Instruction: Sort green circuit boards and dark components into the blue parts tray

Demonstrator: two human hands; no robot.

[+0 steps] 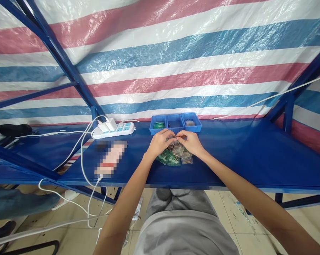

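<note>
My left hand [160,142] and my right hand [190,142] meet fingertip to fingertip over a small pile on the blue table [229,152]. Both are closed in a pinch, and what they hold between them is too small to name. Below the fingers lie green packets [173,160] and clear plastic bags [186,157] with small brownish pieces inside. Just beyond my hands stands a blue three-compartment tray [175,122]. Its left compartment holds green packets [159,125], the right one a clear bag [190,123], and the middle one a small dark bit.
A white power strip [113,131] with plugged-in chargers sits at the back left. A blurred-out pinkish object [112,157] lies nearby on a white cable [90,198] that hangs over the front edge. Blue metal posts [66,67] and a striped sheet [175,71] stand behind.
</note>
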